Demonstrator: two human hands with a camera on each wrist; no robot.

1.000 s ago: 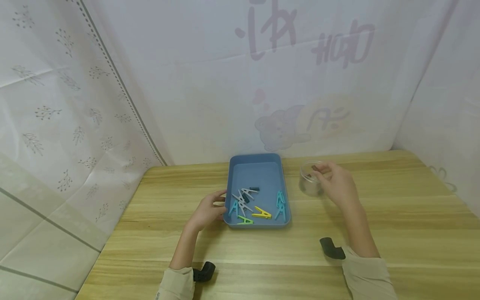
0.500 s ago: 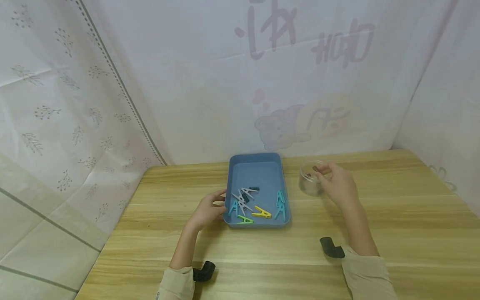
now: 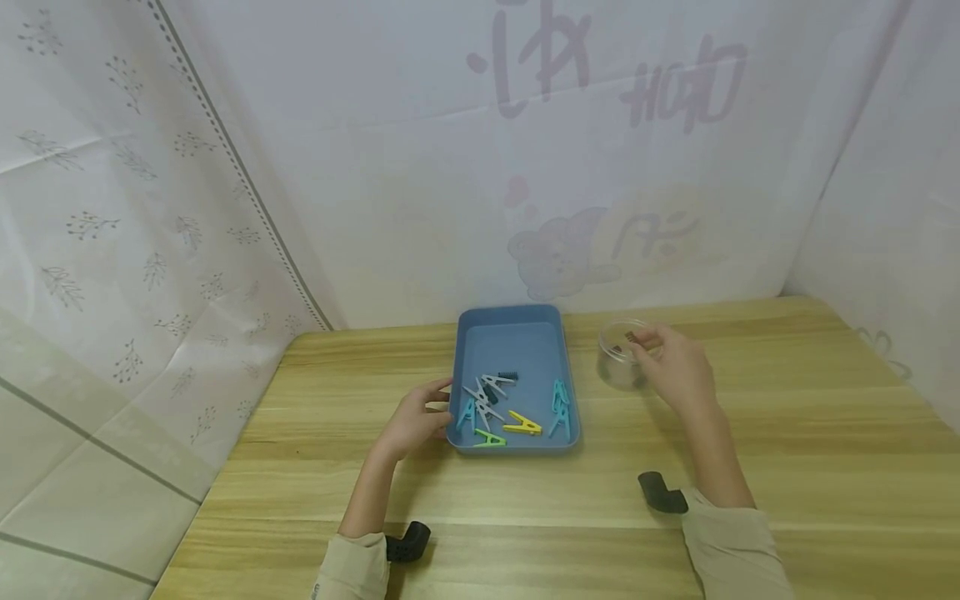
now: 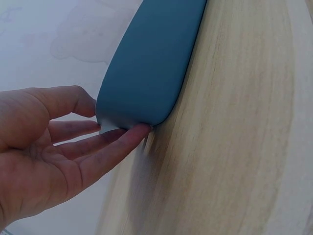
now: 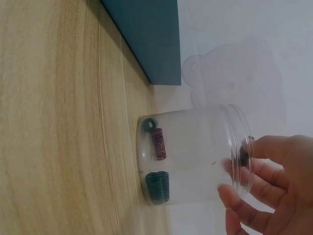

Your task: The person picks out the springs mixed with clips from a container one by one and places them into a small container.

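Left hand (image 3: 412, 421), head view: fingers extended and relaxed, touching the left side of the blue tray (image 3: 525, 346)
Right hand (image 3: 678, 367): grasping a reddish-brown coil (image 3: 631, 336) between thumb and fingertips, at the mouth of the clear plastic jar (image 3: 621, 372)
Tray: flat on the worktop (image 3: 510, 517), between the hands, directly to the right of the left hand
Jar: upright, just left of the right hand and apart from the tray
Grey clothes pegs (image 3: 497, 382): in the tray, on the side nearer the left hand, lying across one another
Dark green coils (image 3: 508, 376): two, in the tray among and beside the grey pegs
Teal clothes pegs (image 3: 561, 400): some along the tray wall facing the right hand, another close to the left hand
Yellow clothes peg (image 3: 523, 424) and lime green clothes peg (image 3: 489, 437): at the tray's near end, right of the left hand
Tray corner, left wrist view: the bent thumb (image 4: 73, 99) meets the rim, while one finger reaches the base beside the worktop
Jar contents, right wrist view: green coils (image 5: 156, 187) and a purplish coil (image 5: 159, 144) at the bottom, below the right hand
Jar rim: right fingers around it; the pinched coil shows only as a dark patch by the thumb
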